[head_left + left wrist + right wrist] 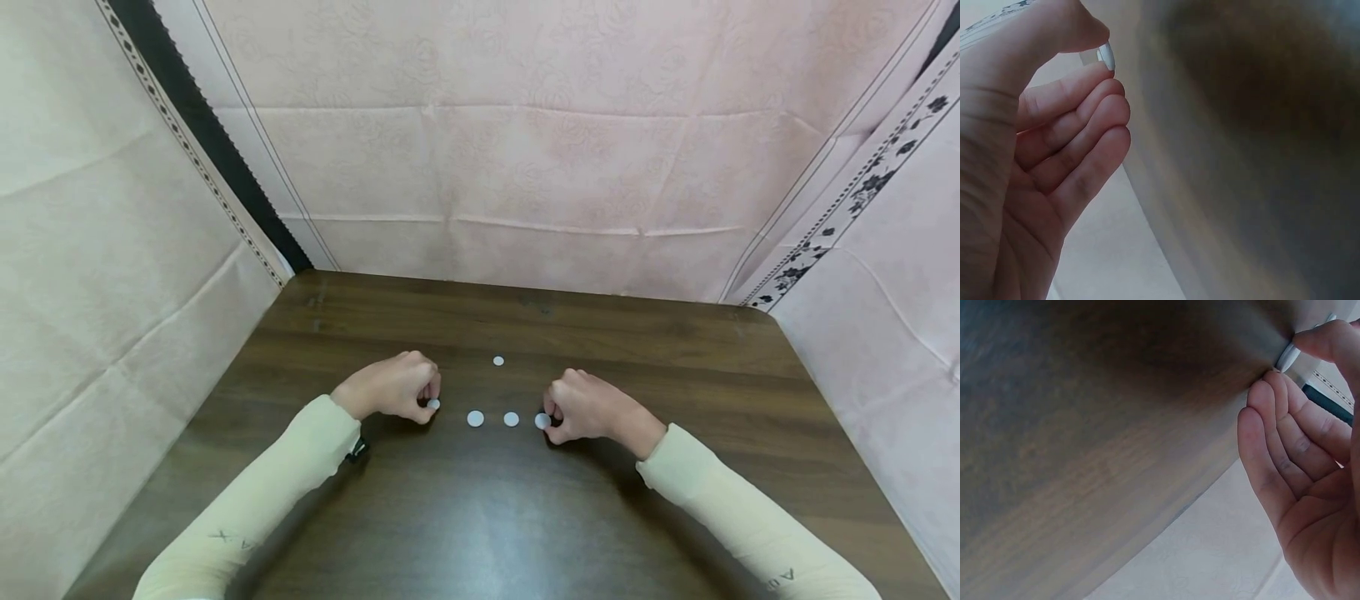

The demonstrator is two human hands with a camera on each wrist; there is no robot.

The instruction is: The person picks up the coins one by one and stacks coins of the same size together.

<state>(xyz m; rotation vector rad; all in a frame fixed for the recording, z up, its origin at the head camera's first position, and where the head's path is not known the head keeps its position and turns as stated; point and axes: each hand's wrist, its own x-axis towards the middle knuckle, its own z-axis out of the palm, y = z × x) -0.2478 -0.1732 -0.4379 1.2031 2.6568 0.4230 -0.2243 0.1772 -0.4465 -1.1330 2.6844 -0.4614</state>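
Note:
My left hand (pixel 397 387) pinches a small white disc (pixel 434 404) between thumb and forefinger. Seen edge-on in the left wrist view, this disc (pixel 1107 56) stands apart from the tabletop. On the other side, my right hand (pixel 588 408) grips a white disc (pixel 542 421) by its edge, at or close to the table; exact contact is unclear. The right wrist view has that disc (pixel 1287 357) between thumb and fingertip. Between the hands lie a larger white disc (pixel 476 418) and a slightly smaller white disc (pixel 512 419). Farther back sits a small white disc (pixel 498 361).
The dark brown wooden table (pixel 480 500) has its far edge against a pale pink cloth (pixel 487 192). White cloths hang on the left (pixel 112 275) and right (pixel 885 267). A black object (pixel 357 449) shows at the left wrist.

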